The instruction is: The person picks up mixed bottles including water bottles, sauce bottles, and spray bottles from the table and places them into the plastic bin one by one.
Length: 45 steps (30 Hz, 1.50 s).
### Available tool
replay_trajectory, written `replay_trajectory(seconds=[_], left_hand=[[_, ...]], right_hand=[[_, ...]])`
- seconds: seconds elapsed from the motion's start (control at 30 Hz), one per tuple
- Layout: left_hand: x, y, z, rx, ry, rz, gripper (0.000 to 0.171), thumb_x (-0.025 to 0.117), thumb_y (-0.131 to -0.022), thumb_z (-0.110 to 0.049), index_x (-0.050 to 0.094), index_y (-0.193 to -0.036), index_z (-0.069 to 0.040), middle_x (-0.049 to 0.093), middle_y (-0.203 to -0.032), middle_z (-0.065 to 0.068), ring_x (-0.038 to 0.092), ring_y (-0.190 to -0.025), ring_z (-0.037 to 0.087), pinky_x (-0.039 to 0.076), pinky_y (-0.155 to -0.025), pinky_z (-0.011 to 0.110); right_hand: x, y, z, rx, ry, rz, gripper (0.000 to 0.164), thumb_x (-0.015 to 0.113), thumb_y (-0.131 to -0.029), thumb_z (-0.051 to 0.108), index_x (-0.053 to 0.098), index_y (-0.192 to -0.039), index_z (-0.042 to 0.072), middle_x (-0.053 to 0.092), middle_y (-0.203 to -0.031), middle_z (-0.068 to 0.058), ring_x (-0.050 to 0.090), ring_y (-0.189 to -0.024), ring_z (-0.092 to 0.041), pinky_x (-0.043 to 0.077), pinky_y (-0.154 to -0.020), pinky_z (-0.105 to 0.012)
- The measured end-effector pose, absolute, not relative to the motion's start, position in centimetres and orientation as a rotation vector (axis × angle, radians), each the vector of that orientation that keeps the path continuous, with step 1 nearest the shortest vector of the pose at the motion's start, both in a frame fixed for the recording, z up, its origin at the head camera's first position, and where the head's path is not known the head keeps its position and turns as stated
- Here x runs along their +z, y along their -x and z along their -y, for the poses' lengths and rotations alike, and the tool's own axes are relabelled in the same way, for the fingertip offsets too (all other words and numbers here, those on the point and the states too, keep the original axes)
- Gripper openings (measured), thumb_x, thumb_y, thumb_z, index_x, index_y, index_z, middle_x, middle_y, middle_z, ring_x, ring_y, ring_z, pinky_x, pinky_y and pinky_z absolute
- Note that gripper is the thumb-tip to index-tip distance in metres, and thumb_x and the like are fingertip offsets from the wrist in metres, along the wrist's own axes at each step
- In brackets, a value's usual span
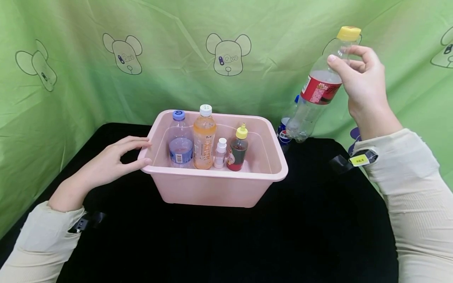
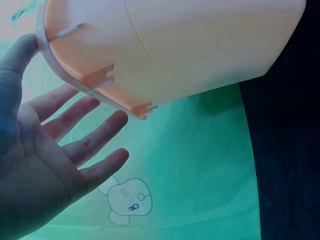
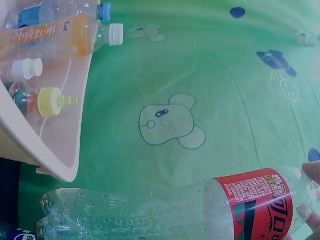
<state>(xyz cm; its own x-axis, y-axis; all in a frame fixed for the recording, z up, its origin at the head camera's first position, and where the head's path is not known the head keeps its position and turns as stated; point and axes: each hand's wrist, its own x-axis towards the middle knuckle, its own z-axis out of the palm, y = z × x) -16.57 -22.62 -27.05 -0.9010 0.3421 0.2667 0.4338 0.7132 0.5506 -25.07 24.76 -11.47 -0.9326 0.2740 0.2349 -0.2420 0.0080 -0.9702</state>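
In the head view my right hand (image 1: 368,78) pinches a clear plastic soda bottle (image 1: 322,88) near its neck. The bottle has a yellow cap and a red label, and hangs tilted in the air right of the pink plastic tub (image 1: 219,188). My left hand (image 1: 109,161) touches the tub's left rim with fingers extended; the left wrist view shows its fingers (image 2: 95,140) spread by the rim. Standing in the tub are a blue-capped water bottle (image 1: 181,151), an orange drink bottle (image 1: 204,143), a small white-capped bottle (image 1: 220,154) and a yellow-tipped sauce bottle (image 1: 237,153).
A blue-labelled bottle (image 1: 284,131) stands right of the tub, partly hidden behind the soda bottle. Everything rests on a black-covered table (image 1: 226,243). A green curtain (image 1: 276,47) with bear drawings hangs behind and along the sides.
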Motion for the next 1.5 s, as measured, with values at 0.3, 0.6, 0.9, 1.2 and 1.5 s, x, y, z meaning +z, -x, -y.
replay_trajectory(seconds=[0.3, 0.6, 0.9, 1.2, 1.5], left_hand=[[-27.0, 16.4, 22.6, -0.946, 0.631, 2.766, 0.046, 0.064, -0.087, -0.033, 0.056, -0.128, -0.013, 0.051, -0.133, 0.009, 0.042, -0.128, 0.029, 0.035, -0.099, 0.051], [-27.0, 16.3, 22.7, -0.953, 0.629, 2.763, 0.046, 0.064, -0.087, -0.032, 0.056, -0.128, -0.012, 0.051, -0.133, 0.009, 0.042, -0.128, 0.029, 0.035, -0.1, 0.052], [-27.0, 16.3, 22.6, -0.951, 0.632, 2.755, 0.046, 0.064, -0.088, -0.032, 0.056, -0.128, -0.013, 0.051, -0.133, 0.008, 0.042, -0.127, 0.029, 0.035, -0.099, 0.052], [-27.0, 16.4, 22.6, -0.954, 0.629, 2.758, 0.046, 0.064, -0.088, -0.032, 0.056, -0.128, -0.013, 0.051, -0.133, 0.008, 0.042, -0.128, 0.029, 0.035, -0.1, 0.052], [-27.1, 16.5, 22.5, -0.95, 0.641, 2.745, 0.045, 0.064, -0.088, -0.031, 0.056, -0.128, -0.012, 0.053, -0.132, 0.008, 0.044, -0.126, 0.029, 0.036, -0.099, 0.052]], right_hand=[[-11.0, 24.5, -23.3, 2.011, -0.033, 1.942, 0.046, 0.081, -0.071, 0.017, 0.058, -0.11, 0.02, 0.054, -0.098, 0.003, 0.048, -0.094, -0.009, 0.037, -0.077, -0.017], [-11.0, 23.9, -21.6, 1.971, -0.112, 2.001, 0.037, 0.077, -0.077, 0.017, 0.058, -0.108, 0.021, 0.058, -0.091, 0.004, 0.048, -0.094, -0.008, 0.029, -0.088, -0.022], [-11.2, 23.7, -20.3, 1.95, -0.183, 2.041, 0.033, 0.075, -0.079, 0.017, 0.058, -0.107, 0.021, 0.06, -0.09, 0.004, 0.05, -0.093, -0.009, 0.027, -0.09, -0.026], [-11.5, 23.7, -19.4, 1.971, -0.287, 2.071, 0.033, 0.073, -0.08, 0.017, 0.058, -0.108, 0.019, 0.06, -0.094, 0.002, 0.052, -0.094, -0.011, 0.037, -0.082, -0.02], [-11.6, 23.6, -18.6, 1.934, -0.309, 2.129, 0.035, 0.073, -0.081, 0.019, 0.057, -0.111, 0.019, 0.059, -0.1, 0.002, 0.052, -0.097, -0.012, 0.035, -0.093, -0.026]])
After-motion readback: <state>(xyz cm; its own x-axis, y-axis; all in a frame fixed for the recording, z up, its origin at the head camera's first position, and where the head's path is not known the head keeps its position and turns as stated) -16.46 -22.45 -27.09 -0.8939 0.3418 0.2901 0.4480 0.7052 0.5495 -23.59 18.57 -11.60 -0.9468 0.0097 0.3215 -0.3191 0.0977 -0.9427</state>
